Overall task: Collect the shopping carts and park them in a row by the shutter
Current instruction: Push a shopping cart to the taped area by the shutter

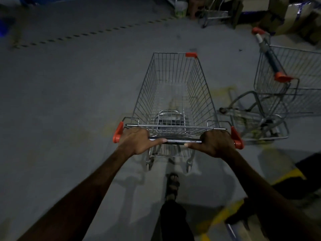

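An empty wire shopping cart (175, 87) with orange corner caps stands straight ahead of me on the grey floor. My left hand (137, 141) grips the left end of its dark handle bar (175, 141). My right hand (215, 143) grips the right end. A second wire cart (284, 84) with an orange-capped handle stands to the right, turned sideways, close to my cart's right side. A third cart (217, 14) sits far back near the clutter. No shutter is visible.
Cardboard boxes (295, 16) are piled at the back right. A yellow-and-black striped line (86, 33) crosses the floor at the upper left. Yellow floor markings (224, 214) lie at the lower right. My sandalled foot (172, 185) is behind the cart.
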